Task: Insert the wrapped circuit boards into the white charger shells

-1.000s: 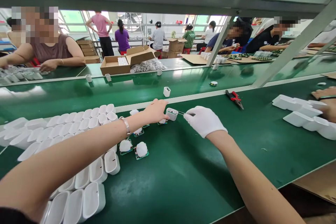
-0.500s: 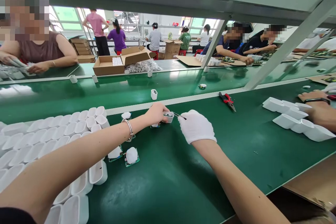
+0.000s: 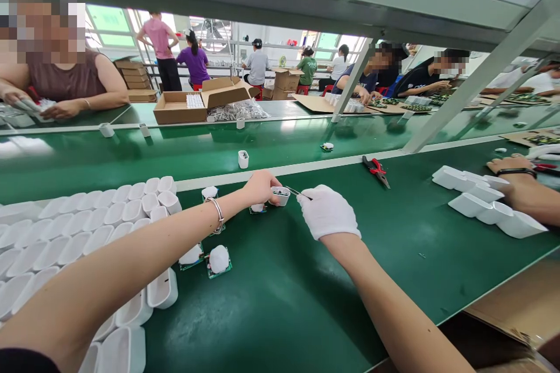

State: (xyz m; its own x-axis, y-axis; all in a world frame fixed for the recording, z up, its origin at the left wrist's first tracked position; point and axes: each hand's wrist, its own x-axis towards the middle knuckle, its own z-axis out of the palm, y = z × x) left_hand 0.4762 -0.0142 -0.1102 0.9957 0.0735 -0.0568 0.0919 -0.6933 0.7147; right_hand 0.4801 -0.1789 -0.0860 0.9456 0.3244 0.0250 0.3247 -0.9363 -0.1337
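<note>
My left hand (image 3: pixel 260 187), bare with a bracelet at the wrist, is closed on a small white plastic shell (image 3: pixel 280 194) held just above the green table (image 3: pixel 306 291). My right hand (image 3: pixel 327 210), in a white glove, pinches thin metal tweezers (image 3: pixel 294 191) whose tip reaches into the shell's open top. Several small green circuit boards with white parts (image 3: pixel 217 260) lie under my left forearm. Rows of empty white shells (image 3: pixel 79 230) fill the table to the left.
Red-handled pliers (image 3: pixel 375 169) lie on the table to the right. A neighbour's hand (image 3: pixel 510 166) rests by more white shells (image 3: pixel 476 201) at far right. A conveyor belt (image 3: pixel 131 154) behind carries single shells (image 3: pixel 243 158). A cardboard box (image 3: pixel 192 105) and seated workers are beyond.
My hands stay on the shell and tweezers, almost unmoved in the last half second. The lone shell on the belt has drifted left. The view has shifted a little.
</note>
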